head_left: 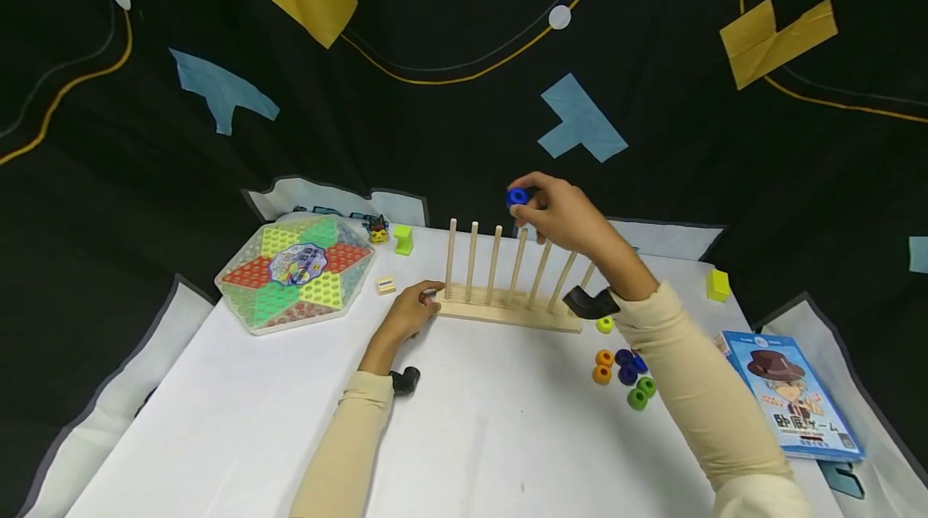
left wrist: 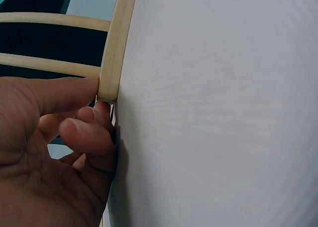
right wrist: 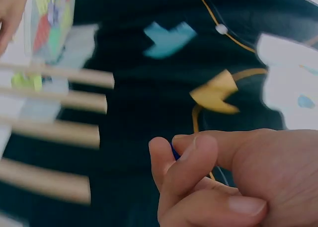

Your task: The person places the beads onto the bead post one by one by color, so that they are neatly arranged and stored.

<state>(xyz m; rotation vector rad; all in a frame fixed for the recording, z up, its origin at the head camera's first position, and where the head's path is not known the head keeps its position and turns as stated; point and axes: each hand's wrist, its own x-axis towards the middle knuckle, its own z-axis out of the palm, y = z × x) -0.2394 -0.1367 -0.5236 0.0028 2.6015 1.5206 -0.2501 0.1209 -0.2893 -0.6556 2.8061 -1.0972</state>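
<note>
A wooden peg rack with a row of upright dowels stands on the white table. My left hand grips the rack's left end, thumb and fingertips around the corner of the base. Raised above the dowel tops, my right hand pinches a blue bead with a hole through it. In the right wrist view the fingers hide most of that bead, and several dowel tips point toward the hand from the left.
Orange beads, dark blue beads and green beads lie right of the rack, near a yellow-green bead. A hexagonal Chinese checkers board is at left, a blue game box at right. Small blocks sit at the back.
</note>
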